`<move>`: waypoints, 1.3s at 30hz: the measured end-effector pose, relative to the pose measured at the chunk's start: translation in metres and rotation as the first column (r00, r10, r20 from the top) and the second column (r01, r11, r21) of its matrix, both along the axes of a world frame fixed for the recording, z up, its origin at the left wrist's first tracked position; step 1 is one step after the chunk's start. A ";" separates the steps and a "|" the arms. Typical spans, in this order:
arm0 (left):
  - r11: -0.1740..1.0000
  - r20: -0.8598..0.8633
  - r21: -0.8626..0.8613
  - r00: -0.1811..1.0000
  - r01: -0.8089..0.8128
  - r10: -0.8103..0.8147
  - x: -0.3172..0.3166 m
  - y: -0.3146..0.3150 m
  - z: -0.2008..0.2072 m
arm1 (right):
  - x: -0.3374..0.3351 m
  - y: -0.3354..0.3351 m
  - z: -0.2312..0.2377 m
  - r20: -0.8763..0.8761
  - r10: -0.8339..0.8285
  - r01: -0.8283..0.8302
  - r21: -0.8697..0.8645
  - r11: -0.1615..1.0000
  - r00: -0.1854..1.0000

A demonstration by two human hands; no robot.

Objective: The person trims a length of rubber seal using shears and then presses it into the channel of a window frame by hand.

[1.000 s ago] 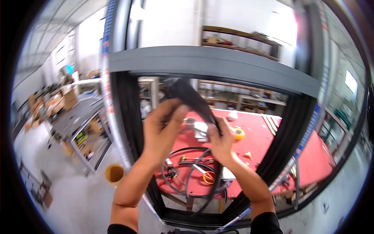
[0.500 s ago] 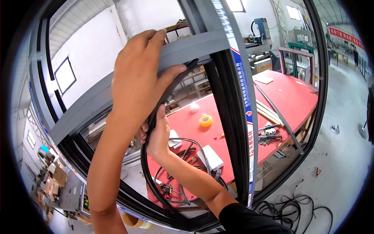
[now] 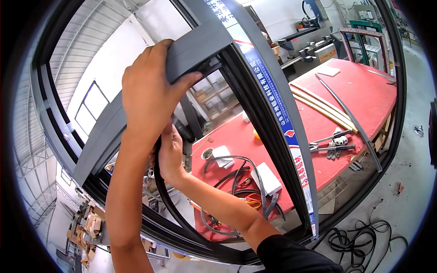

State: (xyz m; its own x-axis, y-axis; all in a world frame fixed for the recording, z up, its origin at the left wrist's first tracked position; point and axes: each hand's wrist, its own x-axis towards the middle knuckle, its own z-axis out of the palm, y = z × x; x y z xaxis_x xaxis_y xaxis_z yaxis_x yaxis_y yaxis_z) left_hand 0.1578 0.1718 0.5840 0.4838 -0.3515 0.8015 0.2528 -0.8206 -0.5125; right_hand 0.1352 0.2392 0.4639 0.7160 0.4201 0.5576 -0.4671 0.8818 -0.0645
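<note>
A grey and black window frame (image 3: 200,45) stands tilted across the view. My left hand (image 3: 148,91) is closed over its grey rail, the fingers on the outer side and the thumb hooked beneath, close to the corner. Below it my right hand (image 3: 172,154) is closed, pinching a black rubber strip (image 3: 160,184) against the rail's underside. From there the strip bows down to the bottom of the frame opening. My left wrist covers the right fingertips and the strip's upper part, so I cannot tell how it sits in the groove.
Through the frame shows a red table (image 3: 364,86) bearing white boxes (image 3: 268,179), orange-handled scissors (image 3: 252,200), yellow bars (image 3: 323,107), and a long-handled tool beside gloves (image 3: 337,145). Loose black strips (image 3: 353,241) lie coiled on the floor at the lower right.
The view has swung, moving the frame's corner left in the picture. The strip that ran past my left thumb toward the corner no longer hangs loose there. My right hand is nearer the rail.
</note>
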 end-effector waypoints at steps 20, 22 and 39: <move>0.993 0.110 0.105 0.993 -0.048 0.037 0.014 -0.002 -0.008 | -0.003 -0.021 0.002 -0.011 0.261 -0.257 0.142 0.956 0.965; 0.992 0.110 0.124 0.994 -0.035 0.021 0.013 -0.001 -0.007 | -0.002 -0.017 0.000 -0.011 0.263 -0.260 0.134 0.956 0.965; 0.989 0.162 0.071 0.980 -0.133 0.120 0.022 -0.008 -0.016 | 0.025 -0.013 -0.015 0.221 0.413 -0.453 0.177 0.874 0.883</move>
State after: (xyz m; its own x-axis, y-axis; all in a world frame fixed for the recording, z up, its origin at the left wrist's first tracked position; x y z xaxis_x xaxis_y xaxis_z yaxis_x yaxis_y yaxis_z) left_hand 0.1795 0.1637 0.5676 0.3995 -0.3627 0.8420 0.4340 -0.7342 -0.5222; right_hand 0.1602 0.2258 0.4489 0.3754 0.5198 0.7674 -0.8043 0.5942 -0.0091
